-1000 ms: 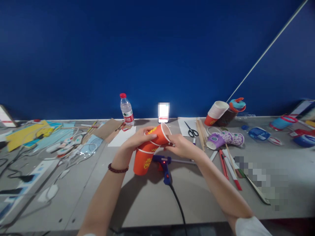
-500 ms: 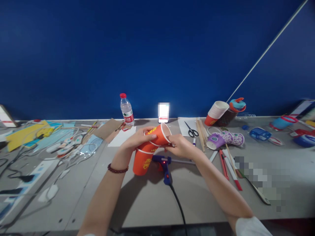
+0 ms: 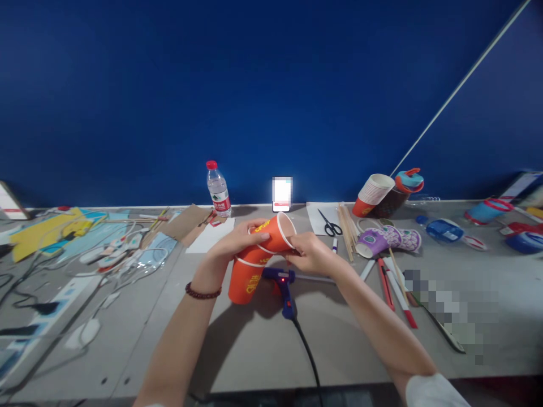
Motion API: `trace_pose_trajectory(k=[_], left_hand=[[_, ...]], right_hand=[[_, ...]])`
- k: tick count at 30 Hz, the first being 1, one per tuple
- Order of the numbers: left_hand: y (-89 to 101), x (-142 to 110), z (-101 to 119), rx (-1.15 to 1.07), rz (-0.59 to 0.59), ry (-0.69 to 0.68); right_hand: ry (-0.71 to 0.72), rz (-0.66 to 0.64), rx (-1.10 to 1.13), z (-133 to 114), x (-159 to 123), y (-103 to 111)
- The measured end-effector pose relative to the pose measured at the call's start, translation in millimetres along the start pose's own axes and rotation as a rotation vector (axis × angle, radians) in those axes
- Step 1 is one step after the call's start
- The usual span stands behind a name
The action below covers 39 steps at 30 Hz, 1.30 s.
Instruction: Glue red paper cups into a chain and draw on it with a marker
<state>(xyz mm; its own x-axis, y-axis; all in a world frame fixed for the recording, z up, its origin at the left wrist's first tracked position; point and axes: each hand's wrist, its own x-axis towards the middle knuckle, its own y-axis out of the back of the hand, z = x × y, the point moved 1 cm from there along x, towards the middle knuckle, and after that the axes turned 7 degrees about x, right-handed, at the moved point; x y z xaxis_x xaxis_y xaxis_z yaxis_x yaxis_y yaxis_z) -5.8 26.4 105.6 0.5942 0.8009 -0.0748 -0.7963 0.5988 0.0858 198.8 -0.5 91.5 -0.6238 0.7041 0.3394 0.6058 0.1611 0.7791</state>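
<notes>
Left hand (image 3: pixel 238 240) curled firmly round the orange paper cups (image 3: pixel 257 254), tilted over the grey table (image 3: pixel 339 350), right hand (image 3: pixel 314 253) bent at the upper rim, I can't tell its grip, blue glue gun (image 3: pixel 287 298) just beside.

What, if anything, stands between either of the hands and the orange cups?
Nothing visible: the left hand grips the orange cups, and the right hand is at their open upper end. The blue glue gun lies near the cups, not between.
</notes>
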Motion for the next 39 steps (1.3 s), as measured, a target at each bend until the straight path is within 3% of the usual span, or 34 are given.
trace_pose_trajectory(k=[5,22,39], left_hand=[[-0.6,-0.2,1.1,-0.008,-0.02,-0.011],[-2.2,0.4,1.7,-0.017,-0.025,0.001],[-0.8,0.7,-0.8,0.011,-0.016,0.008]], right_hand=[[0.031,0.015,-0.012,-1.0,0.1,0.1],[-0.052,-0.059,0.144,-6.7,-2.0,8.6],[-0.017,0.032,0.042,2.1,-3.5,-1.5]])
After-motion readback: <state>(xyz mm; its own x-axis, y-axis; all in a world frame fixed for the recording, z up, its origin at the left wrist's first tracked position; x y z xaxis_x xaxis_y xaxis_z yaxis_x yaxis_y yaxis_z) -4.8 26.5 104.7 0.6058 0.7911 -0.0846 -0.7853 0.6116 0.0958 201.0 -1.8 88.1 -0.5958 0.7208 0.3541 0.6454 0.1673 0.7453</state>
